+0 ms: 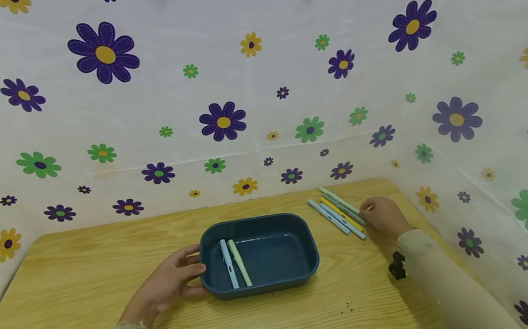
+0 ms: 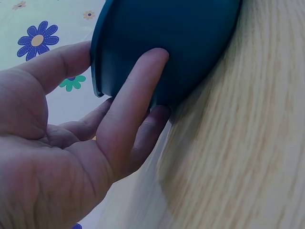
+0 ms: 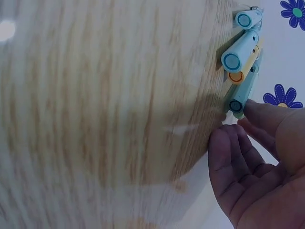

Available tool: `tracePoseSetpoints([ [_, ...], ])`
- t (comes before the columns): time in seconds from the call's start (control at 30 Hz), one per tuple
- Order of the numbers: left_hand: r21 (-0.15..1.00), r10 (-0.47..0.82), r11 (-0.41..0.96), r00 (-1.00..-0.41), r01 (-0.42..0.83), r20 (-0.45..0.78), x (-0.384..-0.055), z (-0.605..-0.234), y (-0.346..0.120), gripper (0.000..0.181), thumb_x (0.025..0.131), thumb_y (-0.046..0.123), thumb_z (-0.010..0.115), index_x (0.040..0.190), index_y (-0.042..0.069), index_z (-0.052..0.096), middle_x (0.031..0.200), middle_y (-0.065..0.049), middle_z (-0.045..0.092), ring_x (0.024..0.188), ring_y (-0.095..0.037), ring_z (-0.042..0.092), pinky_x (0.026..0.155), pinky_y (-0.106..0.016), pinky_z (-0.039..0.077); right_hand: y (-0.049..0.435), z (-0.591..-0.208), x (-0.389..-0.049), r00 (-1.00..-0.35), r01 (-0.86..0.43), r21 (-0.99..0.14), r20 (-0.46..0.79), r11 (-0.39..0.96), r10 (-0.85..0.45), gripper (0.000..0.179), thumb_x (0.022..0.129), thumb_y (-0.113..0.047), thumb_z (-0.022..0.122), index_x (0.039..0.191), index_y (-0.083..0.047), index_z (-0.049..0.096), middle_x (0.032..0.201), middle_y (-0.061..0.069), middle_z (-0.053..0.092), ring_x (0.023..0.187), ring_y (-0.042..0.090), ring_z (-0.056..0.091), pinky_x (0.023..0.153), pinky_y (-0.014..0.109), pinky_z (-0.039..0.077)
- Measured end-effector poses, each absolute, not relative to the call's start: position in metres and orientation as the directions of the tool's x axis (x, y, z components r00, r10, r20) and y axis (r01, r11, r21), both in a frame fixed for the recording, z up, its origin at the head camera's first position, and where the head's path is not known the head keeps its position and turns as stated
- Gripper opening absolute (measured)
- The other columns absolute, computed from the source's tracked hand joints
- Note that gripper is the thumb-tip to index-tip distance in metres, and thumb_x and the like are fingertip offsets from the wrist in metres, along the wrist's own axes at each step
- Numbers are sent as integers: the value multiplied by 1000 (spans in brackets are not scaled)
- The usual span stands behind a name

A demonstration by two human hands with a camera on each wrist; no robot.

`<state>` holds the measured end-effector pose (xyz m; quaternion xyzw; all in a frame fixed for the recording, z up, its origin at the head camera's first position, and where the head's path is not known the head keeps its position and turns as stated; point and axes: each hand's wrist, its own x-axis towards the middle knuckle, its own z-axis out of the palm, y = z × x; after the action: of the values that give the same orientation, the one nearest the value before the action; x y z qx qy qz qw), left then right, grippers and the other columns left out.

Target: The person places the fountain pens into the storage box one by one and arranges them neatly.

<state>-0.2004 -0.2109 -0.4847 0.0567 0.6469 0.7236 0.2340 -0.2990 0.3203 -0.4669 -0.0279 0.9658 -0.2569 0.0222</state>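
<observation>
A box [image 1: 276,286] is touched by the left hand [image 1: 165,280], fingers spread; at the right hand [image 1: 383,216], a green pen [image 3: 245,89] is seemingly being taken, whether pinched cannot be told; a firm grip is probably needed next.

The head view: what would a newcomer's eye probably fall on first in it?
Probably the white cloth with colourful flowers behind the table. Then the dark blue tray near the middle, with two pens inside and the left hand at its left end. The yellow pen also stands out, in the group right of the tray, by the right hand.
</observation>
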Motion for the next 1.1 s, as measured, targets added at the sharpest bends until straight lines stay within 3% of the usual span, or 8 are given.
tracePoseSetpoints([
  [0.43, 965, 410, -39, -885, -259, -221, -199, -485, -212, 78, 104, 15, 63, 163, 0, 15, 158, -35, 28, 129, -35, 58, 94, -51, 59, 338, -464, -282, -996, -62, -469, -25, 881, -83, 24, 101, -14, 61, 111, 6, 71, 113, 27, 69, 102, 43, 65, 85, 57, 56],
  [0.63, 964, 404, -41, -887, -262, -223, -198, -485, -212, 77, 104, 14, 63, 163, 0, 15, 158, -35, 29, 127, -34, 59, 93, -51, 59, 361, -464, -275, -994, -48, -433, -69, 900, -87, 25, 100, -17, 63, 111, 5, 69, 109, 26, 69, 91, 37, 65, 78, 52, 56],
  [0.87, 963, 406, -45, -885, -267, -227, -197, -485, -211, 78, 103, 14, 63, 163, 0, 15, 158, -35, 29, 125, -33, 60, 93, -51, 59, 364, -462, -284, -983, -159, -412, -19, 897, -182, 35, 103, -16, 59, 127, 10, 62, 116, 32, 66, 103, 46, 65, 86, 60, 55],
  [0.97, 963, 406, -43, -885, -267, -227, -198, -483, -211, 78, 104, 14, 63, 163, 0, 16, 158, -35, 28, 126, -34, 60, 93, -51, 59, 353, -456, -289, -972, -222, -396, 13, 891, -236, 34, 103, -13, 60, 128, 11, 61, 115, 33, 66, 105, 48, 64, 88, 61, 55],
  [1.1, 964, 404, -36, -886, -263, -226, -198, -481, -210, 77, 104, 15, 63, 163, 0, 16, 158, -35, 28, 128, -35, 58, 93, -50, 60, 340, -453, -293, -970, -213, -383, -25, 899, -240, 35, 102, -11, 59, 129, 12, 61, 117, 34, 66, 106, 49, 64, 90, 62, 55],
])
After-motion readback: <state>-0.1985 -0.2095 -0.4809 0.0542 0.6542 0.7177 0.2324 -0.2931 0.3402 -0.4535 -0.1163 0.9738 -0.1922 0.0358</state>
